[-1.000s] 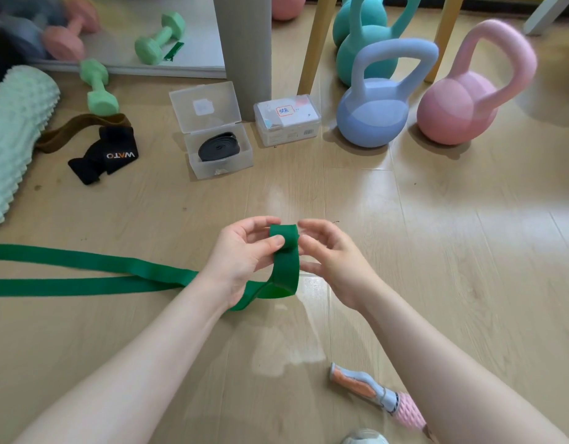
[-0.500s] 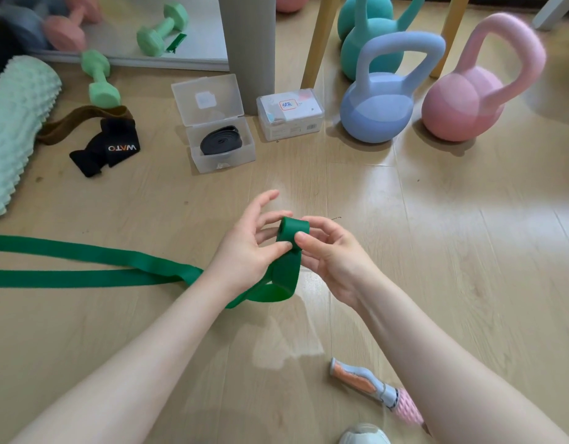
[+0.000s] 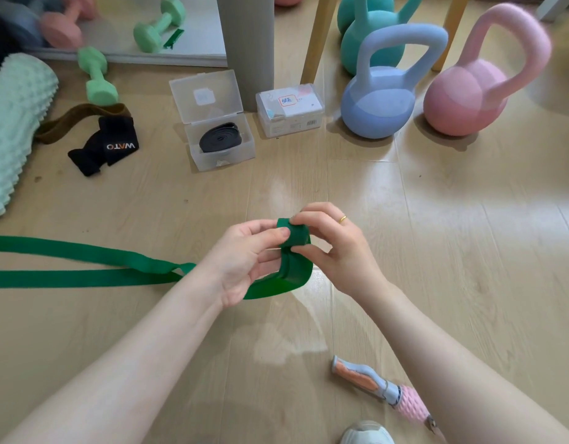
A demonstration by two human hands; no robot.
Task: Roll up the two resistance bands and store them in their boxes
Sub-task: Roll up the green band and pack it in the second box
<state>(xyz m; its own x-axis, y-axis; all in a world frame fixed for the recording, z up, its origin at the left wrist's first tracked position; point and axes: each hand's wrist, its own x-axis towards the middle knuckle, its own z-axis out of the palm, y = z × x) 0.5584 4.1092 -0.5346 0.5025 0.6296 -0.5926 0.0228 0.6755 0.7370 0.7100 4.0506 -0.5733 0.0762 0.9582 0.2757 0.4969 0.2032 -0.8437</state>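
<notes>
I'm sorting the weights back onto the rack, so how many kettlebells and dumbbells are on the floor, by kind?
Kettlebells: 3, blue, pink, teal
Dumbbells on the floor: 1, green; the others show only in the mirror
Total: 4

Pretty bright daylight, soft and even, no harsh shadows. Looks like it comes from the far side, past where the hands [image 3: 308,248] pinch the band: the wood floor [image 3: 468,251] has pale glare streaks to the right of the grip and another shiny patch just below it, toward the camera. The blue kettlebell [image 3: 377,104] and pink kettlebell [image 3: 465,100] up beyond the grip throw only faint, short shadows. Center is sharp enough. Corners are softer: the pink dumbbell [image 3: 62,27] far upper left is smeared with blur. Wide-angle lens bends the floorboards outward and stretches the forearms near the bottom edge.
</notes>
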